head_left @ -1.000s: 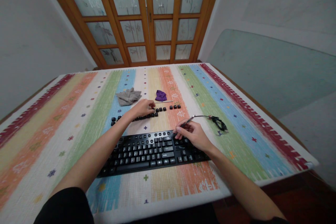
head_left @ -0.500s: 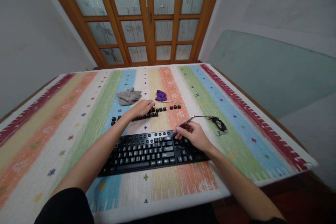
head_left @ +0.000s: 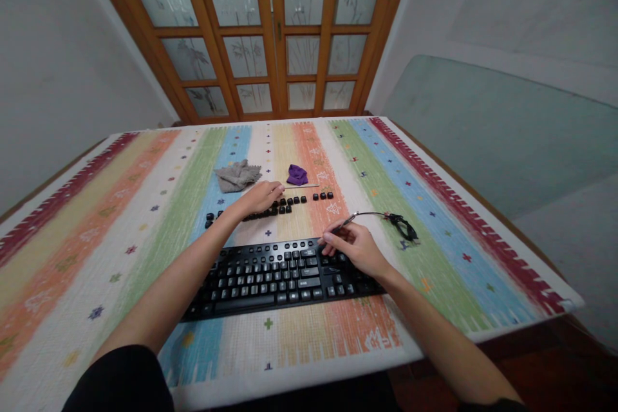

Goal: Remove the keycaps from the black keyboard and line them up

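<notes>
My left hand (head_left: pixel 263 197) reaches over the rows of loose black keycaps (head_left: pixel 288 201), palm down, with its fingers curled together. Its fingertips are beside the left end of a thin rod (head_left: pixel 304 187); I cannot tell what they hold. My right hand (head_left: pixel 356 243) is closed around a slim dark tool (head_left: pixel 344 223) with a shiny upper end. That hand rests over the upper right part of a black keyboard (head_left: pixel 261 277). Keys are gone from part of the keyboard's right side. My left forearm hides the keyboard's left end.
A crumpled grey cloth (head_left: pixel 237 176) and a purple cloth (head_left: pixel 297 175) lie beyond the keycaps. The coiled black cable (head_left: pixel 403 228) is right of my right hand. A striped tablecloth (head_left: pixel 159 232) covers the table, with wood-framed glass doors (head_left: pixel 255 32) behind.
</notes>
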`<state>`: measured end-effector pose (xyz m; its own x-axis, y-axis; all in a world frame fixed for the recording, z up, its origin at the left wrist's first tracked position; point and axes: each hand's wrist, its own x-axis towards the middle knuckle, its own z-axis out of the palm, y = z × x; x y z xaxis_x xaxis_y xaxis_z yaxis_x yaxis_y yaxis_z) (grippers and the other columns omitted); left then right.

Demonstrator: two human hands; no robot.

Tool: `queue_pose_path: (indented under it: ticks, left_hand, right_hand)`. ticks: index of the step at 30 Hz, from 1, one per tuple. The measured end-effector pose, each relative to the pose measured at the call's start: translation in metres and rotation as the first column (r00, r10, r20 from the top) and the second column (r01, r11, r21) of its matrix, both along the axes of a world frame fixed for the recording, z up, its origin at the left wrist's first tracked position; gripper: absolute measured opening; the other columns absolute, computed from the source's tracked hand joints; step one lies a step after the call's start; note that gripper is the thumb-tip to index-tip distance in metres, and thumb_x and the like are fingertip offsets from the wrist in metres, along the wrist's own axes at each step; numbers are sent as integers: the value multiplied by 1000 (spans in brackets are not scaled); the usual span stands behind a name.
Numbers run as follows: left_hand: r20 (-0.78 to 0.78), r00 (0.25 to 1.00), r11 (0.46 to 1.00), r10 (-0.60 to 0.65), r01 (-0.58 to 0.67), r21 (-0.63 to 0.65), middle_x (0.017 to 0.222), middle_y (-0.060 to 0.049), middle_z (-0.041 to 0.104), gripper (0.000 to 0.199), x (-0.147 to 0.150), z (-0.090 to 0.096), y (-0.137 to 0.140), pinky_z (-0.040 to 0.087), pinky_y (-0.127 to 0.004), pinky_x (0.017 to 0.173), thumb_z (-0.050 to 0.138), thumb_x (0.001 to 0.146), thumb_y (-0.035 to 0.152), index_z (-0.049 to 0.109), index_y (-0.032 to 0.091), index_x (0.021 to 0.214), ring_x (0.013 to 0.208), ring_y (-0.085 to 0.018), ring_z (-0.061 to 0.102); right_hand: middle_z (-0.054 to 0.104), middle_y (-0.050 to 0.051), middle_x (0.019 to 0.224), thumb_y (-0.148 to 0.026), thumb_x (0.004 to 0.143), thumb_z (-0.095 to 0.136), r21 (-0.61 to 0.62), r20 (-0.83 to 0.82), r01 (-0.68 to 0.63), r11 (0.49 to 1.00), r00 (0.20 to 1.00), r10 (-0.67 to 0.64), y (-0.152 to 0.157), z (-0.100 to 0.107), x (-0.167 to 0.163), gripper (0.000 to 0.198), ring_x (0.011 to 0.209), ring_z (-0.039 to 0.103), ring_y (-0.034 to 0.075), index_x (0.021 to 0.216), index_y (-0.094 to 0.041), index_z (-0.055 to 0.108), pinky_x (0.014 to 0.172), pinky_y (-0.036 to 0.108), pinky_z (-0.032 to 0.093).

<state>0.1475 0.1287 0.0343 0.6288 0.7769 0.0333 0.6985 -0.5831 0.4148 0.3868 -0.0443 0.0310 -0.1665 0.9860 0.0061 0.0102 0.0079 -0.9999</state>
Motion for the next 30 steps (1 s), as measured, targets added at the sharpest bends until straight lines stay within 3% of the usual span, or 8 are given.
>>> queue_pose_path:
  ticks: [6,9,12,15,18,22,30]
  left_hand:
    - [72,993,990,90,-97,107,107,-12,72,45,-21,32,-25,46,-43,96,26,102,39,65,16,102,104,-28,64]
    - [230,960,968,160,-198,153,113,-8,72,42,-42,51,-55,46,-41,101,30,102,39,65,18,108,108,-25,64]
    - [249,948,958,198,-241,153,112,-7,73,39,-60,59,-94,49,-38,100,35,101,42,66,20,111,104,-24,67]
    - [215,960,970,179,-208,122,110,-7,74,36,-67,45,-131,51,-39,99,40,101,43,68,21,107,104,-24,68]
    - [185,976,980,110,-137,141,110,-8,74,29,-59,16,-161,54,-41,96,43,101,38,66,22,108,103,-24,69]
    - [180,981,957,67,-114,265,125,-11,69,29,-38,-18,-187,54,-48,100,46,101,32,61,21,123,116,-27,65]
    - [150,987,946,63,-108,307,130,-14,66,37,-21,-38,-204,52,-53,102,54,97,40,60,20,128,121,-31,62]
  right_hand:
    - [74,6,77,-53,79,75,18,29,27,999,999,-27,2,0,3,36,62,71,18,82,-18,65,58,30,58]
    - [73,5,77,-53,80,74,12,46,21,1000,999,-21,3,-1,4,37,62,71,18,86,-18,65,58,31,58]
    - [73,6,84,-51,82,72,20,82,-6,1000,997,4,4,0,5,36,65,71,18,92,-17,64,58,30,57]
    - [72,8,91,-48,86,68,51,179,-58,997,983,48,4,0,4,34,67,70,18,97,-17,64,57,29,54]
    - [72,6,88,-44,90,65,99,321,-118,988,944,81,3,0,2,30,66,67,16,101,-17,66,61,30,51]
    - [72,6,94,-43,91,64,137,415,-177,975,904,106,3,0,-5,27,66,63,16,100,-18,68,62,30,50]
    - [73,7,98,-42,92,64,154,461,-229,961,877,135,5,2,-20,25,69,64,17,99,-19,70,63,31,50]
